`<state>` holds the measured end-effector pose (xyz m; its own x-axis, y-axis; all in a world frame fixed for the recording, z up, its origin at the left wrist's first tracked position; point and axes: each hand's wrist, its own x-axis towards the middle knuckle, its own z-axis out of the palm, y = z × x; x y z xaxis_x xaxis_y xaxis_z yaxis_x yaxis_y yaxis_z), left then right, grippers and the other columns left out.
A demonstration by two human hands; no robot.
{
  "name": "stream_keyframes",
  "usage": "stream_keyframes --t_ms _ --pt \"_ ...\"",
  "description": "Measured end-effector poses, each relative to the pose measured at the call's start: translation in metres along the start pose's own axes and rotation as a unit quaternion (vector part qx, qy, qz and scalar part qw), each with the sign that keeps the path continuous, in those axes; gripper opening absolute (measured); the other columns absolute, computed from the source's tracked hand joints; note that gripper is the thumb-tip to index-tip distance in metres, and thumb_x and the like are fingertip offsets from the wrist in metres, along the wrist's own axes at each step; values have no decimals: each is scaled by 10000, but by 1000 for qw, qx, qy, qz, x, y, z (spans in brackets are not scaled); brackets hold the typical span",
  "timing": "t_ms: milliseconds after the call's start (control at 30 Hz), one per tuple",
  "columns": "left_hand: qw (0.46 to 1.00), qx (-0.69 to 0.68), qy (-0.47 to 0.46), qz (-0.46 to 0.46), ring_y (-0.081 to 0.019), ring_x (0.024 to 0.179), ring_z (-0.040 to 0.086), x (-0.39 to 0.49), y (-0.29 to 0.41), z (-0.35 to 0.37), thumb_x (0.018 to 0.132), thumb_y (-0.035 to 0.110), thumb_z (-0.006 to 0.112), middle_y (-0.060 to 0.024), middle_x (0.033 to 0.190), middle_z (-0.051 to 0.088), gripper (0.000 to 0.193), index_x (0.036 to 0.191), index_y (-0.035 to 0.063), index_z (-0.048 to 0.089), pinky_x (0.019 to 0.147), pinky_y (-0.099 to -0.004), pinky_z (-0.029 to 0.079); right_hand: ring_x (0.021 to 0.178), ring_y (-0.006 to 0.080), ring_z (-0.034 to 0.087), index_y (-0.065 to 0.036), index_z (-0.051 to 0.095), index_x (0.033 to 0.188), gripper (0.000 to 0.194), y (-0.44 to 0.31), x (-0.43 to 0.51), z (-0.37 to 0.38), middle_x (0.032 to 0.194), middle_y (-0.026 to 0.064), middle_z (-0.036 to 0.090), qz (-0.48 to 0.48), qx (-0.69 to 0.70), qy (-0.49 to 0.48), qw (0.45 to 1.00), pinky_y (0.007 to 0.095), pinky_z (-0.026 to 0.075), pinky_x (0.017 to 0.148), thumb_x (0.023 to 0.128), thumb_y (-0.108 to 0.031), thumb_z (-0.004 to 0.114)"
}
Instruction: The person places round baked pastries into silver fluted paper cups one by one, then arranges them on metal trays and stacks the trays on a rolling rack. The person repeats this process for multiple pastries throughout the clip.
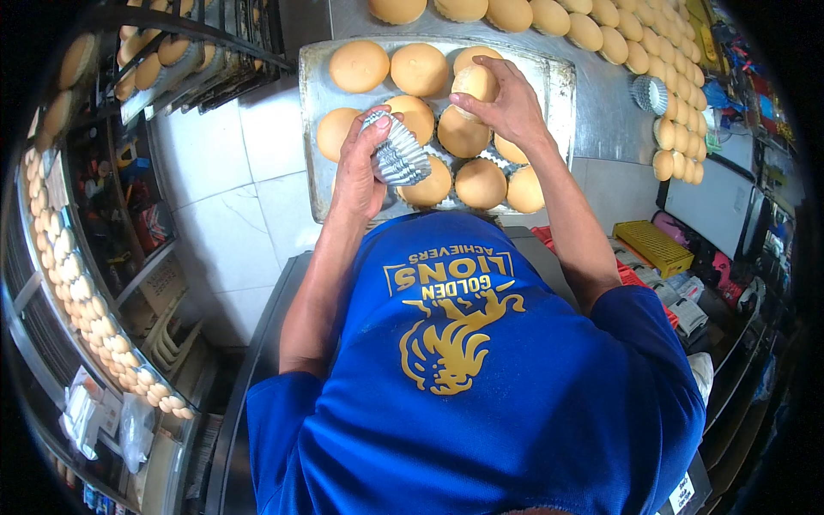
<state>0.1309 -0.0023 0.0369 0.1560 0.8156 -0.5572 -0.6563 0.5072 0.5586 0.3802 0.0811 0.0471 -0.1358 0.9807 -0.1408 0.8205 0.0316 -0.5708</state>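
My left hand (364, 161) grips a stack of fluted metal baking molds (399, 154) over the left part of a worn metal baking tray (559, 129). In my right hand (512, 96) is a round golden sponge cake (475, 84), tilted, with its pale side showing. No mold is visible around that cake. Under both hands, rows of similar cakes sit on the tray, among them a cake (359, 66) at its far left corner and a cake (481, 184) near its front edge. Fluted rims show around several of them. My left hand partly hides the cakes beneath it.
Many cakes (586, 32) stand in rows on the metal table (605, 96) at the back right, with a separate mold stack (649, 94) beside them. A rack of trays (193, 64) is at upper left. More cakes (84, 290) line a shelf at far left. A yellow crate (653, 248) lies at right.
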Motion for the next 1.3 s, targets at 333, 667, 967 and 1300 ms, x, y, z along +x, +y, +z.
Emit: stream_keyframes --t_ms 333,667,967,1300 --pt "1000 -8 6 -3 -326 1142 682 -3 -4 -4 945 374 719 -140 1279 645 555 1372 73 534 987 -487 569 1034 305 711 -22 572 1433 911 1 2 1 1353 233 595 5 23 -17 1000 400 610 826 774 -580 861" --pt "1000 -17 1 -3 -340 1146 683 -6 -5 -5 945 375 723 -144 1282 646 559 1379 75 536 986 -486 570 1250 359 621 -22 574 1432 909 0 2 -1 1391 249 594 -14 -29 -6 999 447 523 1040 778 -591 849" --pt "1000 -16 -2 -1 -328 1138 685 -6 -4 -4 943 370 726 -142 1276 647 544 1364 76 545 980 -478 573 1293 383 587 -32 578 1432 900 -3 3 -3 1386 252 599 -1 -14 -20 1000 456 490 1081 779 -592 843" --pt "1000 -19 2 -6 -328 1133 684 -4 -4 -5 941 377 732 -148 1290 641 562 1373 75 538 982 -484 572 1259 384 610 -53 576 1443 919 -1 6 -1 1391 263 580 -9 -25 -19 999 460 526 1036 772 -626 833"
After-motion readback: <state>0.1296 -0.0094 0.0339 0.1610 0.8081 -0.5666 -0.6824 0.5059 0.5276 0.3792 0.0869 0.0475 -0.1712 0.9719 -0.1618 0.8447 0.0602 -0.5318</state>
